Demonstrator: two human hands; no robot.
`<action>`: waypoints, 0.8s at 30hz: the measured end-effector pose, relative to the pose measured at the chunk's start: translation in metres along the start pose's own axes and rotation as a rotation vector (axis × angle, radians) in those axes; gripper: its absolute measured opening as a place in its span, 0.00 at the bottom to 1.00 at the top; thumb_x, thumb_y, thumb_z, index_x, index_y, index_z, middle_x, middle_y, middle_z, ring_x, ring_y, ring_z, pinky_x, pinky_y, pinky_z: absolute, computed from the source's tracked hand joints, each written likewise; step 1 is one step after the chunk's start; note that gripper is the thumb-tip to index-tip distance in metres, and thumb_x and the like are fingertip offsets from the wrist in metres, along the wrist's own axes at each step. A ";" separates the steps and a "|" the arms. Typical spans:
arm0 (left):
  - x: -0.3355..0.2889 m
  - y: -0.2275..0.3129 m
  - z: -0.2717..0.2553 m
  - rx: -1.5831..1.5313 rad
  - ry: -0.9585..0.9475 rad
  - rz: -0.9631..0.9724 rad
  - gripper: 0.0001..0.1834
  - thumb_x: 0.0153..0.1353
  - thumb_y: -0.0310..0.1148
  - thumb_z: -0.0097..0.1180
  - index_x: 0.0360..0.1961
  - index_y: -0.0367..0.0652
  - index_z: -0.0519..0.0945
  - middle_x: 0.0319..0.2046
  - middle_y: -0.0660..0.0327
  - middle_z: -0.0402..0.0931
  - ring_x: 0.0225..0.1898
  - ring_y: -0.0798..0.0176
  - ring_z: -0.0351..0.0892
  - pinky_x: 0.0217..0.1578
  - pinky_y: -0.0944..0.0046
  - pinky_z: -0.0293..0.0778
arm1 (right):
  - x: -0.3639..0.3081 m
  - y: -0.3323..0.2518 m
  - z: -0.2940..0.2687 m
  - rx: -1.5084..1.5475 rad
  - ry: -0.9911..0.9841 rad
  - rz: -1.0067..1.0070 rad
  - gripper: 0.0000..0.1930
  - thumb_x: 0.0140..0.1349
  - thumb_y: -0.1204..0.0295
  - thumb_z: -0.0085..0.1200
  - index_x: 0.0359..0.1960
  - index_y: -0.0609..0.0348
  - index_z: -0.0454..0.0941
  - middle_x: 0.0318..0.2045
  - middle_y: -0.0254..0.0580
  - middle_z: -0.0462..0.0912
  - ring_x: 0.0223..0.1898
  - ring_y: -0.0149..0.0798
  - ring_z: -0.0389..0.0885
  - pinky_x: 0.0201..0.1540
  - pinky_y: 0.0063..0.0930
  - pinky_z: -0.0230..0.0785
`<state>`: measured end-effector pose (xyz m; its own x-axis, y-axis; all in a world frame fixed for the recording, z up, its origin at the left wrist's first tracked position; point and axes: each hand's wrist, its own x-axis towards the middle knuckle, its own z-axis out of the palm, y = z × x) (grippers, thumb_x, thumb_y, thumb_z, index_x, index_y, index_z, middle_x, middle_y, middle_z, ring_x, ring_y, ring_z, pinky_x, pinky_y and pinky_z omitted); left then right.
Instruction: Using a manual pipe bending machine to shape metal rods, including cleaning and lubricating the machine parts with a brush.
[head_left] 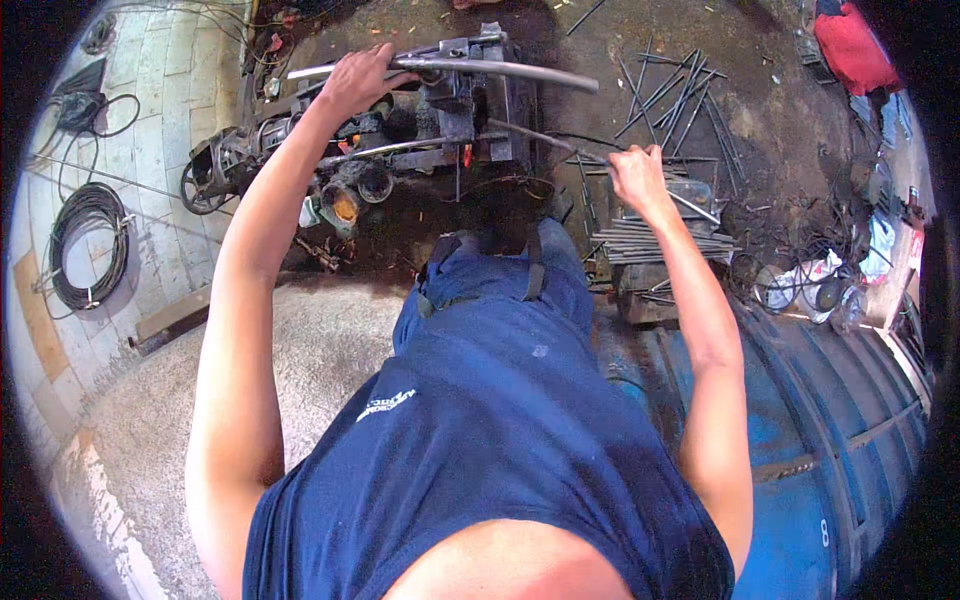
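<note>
My left hand is wrapped round a long, shiny metal bar that crosses the top of a greasy machine. Farther right and nearer to me, my right hand is closed on a thin metal rod. The rod slants from the machine's right side to my fist, and a length of it seems to continue beyond. Just below that hand, a stack of cut metal rods lies on a low stand.
Loose dark rods lie scattered on the floor at the far right. A coil of black cable rests on the pale floor at left. A blue ribbed drum stands at lower right. Red cloth is at the upper right.
</note>
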<state>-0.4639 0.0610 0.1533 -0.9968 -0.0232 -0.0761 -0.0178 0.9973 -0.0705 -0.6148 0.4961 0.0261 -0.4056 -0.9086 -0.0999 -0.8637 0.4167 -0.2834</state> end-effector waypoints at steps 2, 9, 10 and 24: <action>-0.004 0.007 0.002 -0.095 0.012 -0.106 0.33 0.60 0.61 0.48 0.36 0.34 0.70 0.17 0.44 0.74 0.25 0.39 0.77 0.28 0.48 0.72 | 0.010 0.006 0.000 -0.013 0.024 0.005 0.05 0.52 0.69 0.56 0.24 0.55 0.79 0.23 0.40 0.81 0.35 0.42 0.79 0.40 0.45 0.60; -0.010 0.027 0.005 -0.077 0.053 -0.273 0.33 0.60 0.60 0.48 0.34 0.32 0.70 0.23 0.41 0.76 0.29 0.39 0.78 0.29 0.47 0.73 | 0.064 0.020 -0.002 0.040 0.090 -0.064 0.04 0.50 0.73 0.53 0.24 0.57 0.80 0.24 0.43 0.82 0.36 0.45 0.79 0.42 0.47 0.61; -0.010 0.029 0.003 -0.087 0.014 -0.304 0.33 0.60 0.60 0.48 0.34 0.33 0.70 0.24 0.41 0.76 0.30 0.39 0.78 0.30 0.47 0.73 | 0.071 0.020 -0.002 0.015 0.083 -0.069 0.04 0.49 0.75 0.52 0.24 0.57 0.80 0.25 0.43 0.82 0.37 0.45 0.79 0.42 0.47 0.61; -0.009 0.033 -0.002 -0.135 0.000 -0.344 0.32 0.60 0.60 0.47 0.36 0.33 0.71 0.29 0.43 0.78 0.33 0.39 0.78 0.35 0.48 0.73 | 0.122 0.016 0.003 -0.023 -0.010 -0.082 0.05 0.52 0.72 0.53 0.27 0.54 0.81 0.27 0.43 0.82 0.38 0.44 0.80 0.46 0.50 0.61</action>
<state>-0.4556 0.0938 0.1538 -0.9306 -0.3590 -0.0713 -0.3623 0.9312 0.0401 -0.6772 0.3915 0.0070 -0.3307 -0.9397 -0.0868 -0.9003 0.3417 -0.2695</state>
